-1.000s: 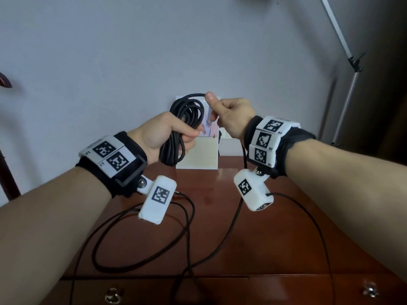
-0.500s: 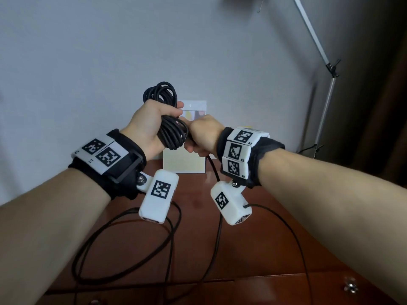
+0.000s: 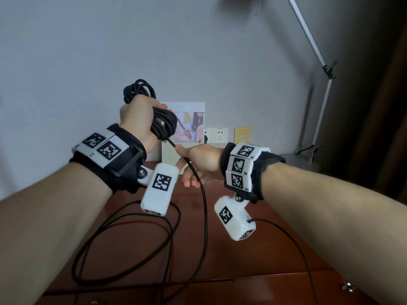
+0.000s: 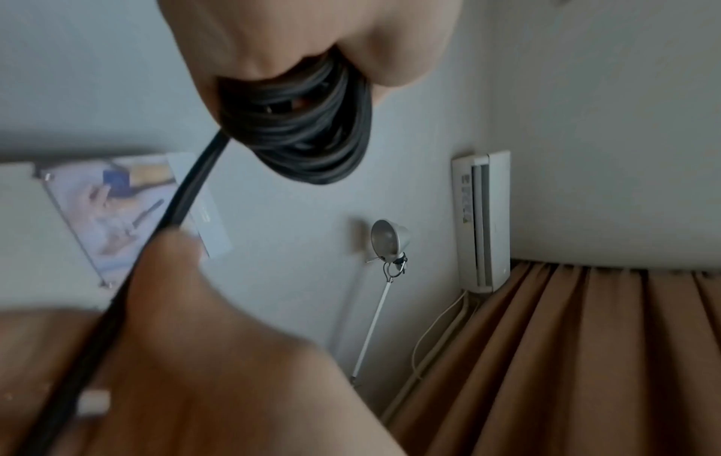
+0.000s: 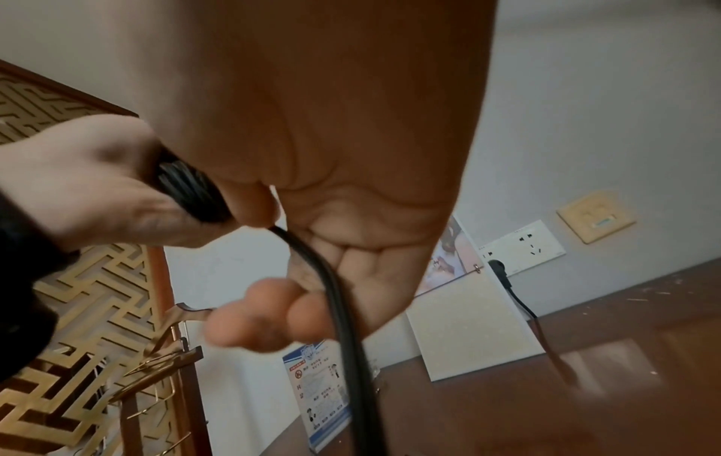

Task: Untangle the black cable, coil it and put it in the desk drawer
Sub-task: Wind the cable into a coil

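My left hand (image 3: pixel 137 119) is raised above the desk and grips a coil of black cable (image 3: pixel 164 125); loops stick out above the fist. One strand leaves the coil and runs down through my right hand (image 3: pixel 198 161), just below and to the right, whose thumb and curled fingers hold it loosely. The free tail (image 3: pixel 205 227) hangs to the desk and passes over its front edge. The left wrist view shows the coil (image 4: pixel 304 132) in the fist. In the right wrist view the strand (image 5: pixel 339 308) crosses my palm. A drawer front (image 3: pixel 286 289) below the desktop is shut.
Thin black leads from the wrist cameras loop over the brown desk (image 3: pixel 242 256). A picture card (image 3: pixel 189 122) leans on the wall, with sockets (image 3: pixel 218 135) beside it. A floor lamp pole (image 3: pixel 323 102) and a brown curtain stand at the right.
My left hand has lifted the coil higher. My right hand has left the coil and slid down and to the right along the strand.
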